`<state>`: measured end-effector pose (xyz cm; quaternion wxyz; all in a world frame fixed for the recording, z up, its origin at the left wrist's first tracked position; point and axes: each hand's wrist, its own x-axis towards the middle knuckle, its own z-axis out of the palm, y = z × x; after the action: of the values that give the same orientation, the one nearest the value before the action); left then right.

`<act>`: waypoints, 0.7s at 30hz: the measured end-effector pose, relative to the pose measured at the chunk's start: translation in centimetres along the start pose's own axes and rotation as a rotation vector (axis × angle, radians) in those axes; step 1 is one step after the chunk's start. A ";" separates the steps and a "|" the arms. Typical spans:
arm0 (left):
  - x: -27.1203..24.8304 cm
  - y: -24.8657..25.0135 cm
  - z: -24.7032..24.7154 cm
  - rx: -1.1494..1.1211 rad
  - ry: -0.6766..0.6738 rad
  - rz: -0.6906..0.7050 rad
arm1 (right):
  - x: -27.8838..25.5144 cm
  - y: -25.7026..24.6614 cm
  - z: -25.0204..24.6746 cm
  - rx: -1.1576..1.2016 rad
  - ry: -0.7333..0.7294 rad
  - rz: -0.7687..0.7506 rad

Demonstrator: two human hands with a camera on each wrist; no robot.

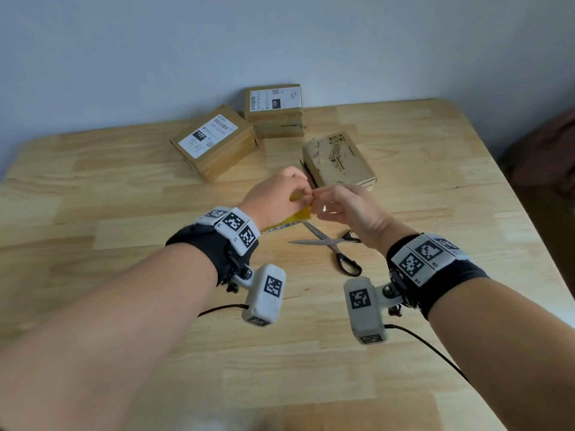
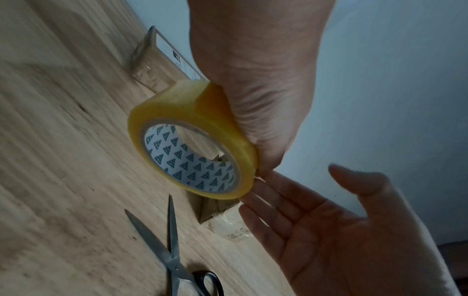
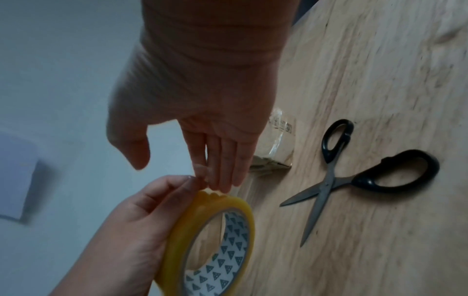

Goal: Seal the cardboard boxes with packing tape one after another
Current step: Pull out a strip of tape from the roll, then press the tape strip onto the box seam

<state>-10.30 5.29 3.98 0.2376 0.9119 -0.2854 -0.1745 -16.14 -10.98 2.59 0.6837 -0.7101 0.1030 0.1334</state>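
Tape roll [image 2: 192, 140] sits at the centre of the head view, held off the table [image 1: 124, 353] in the left hand [image 1: 273, 197], whose fingers curl over its outer band. The right hand [image 1: 345, 209] has straight, relaxed fingers whose tips touch the roll's rim beside the left fingertips; it grips nothing, though whether a nail has caught the tape end is too small to tell. The roll is a yellowish, glossy, see-through ring around a white cardboard core printed with small dark triangles.

Three cardboard boxes stand in the upper middle of the head view, near the table's far edge by the pale wall. The left box [image 1: 214, 141] is flat and brown with a white label. The rear box [image 1: 273, 110], also labelled, touches or nearly touches its corner. The right box [image 1: 339, 160] is wrapped in shiny, wrinkled film with dark print, and stands a little apart from the others, just beyond the hands.

Scissors [image 1: 329, 247] lie open below the hands, with grey metal blades and black loop handles. The table is light wood in jointed strips with rounded corners. Broad bare wood spreads across the lower and left parts of the frame.
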 end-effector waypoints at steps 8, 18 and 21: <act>-2.4 0.2 -0.5 0.017 0.053 -0.005 | -0.6 -0.8 1.2 -0.375 0.082 -0.081; -2.7 0.3 -0.3 -0.259 -0.023 -0.194 | -0.8 -0.8 2.3 -0.615 0.234 -0.173; -2.3 0.3 -0.3 -0.286 0.051 -0.166 | -0.8 -1.0 2.1 -0.603 0.266 -0.196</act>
<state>-12.10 6.63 4.81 0.3572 0.8933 -0.1751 -0.2091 -16.64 -8.88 3.74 0.4332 -0.8979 0.0786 -0.0023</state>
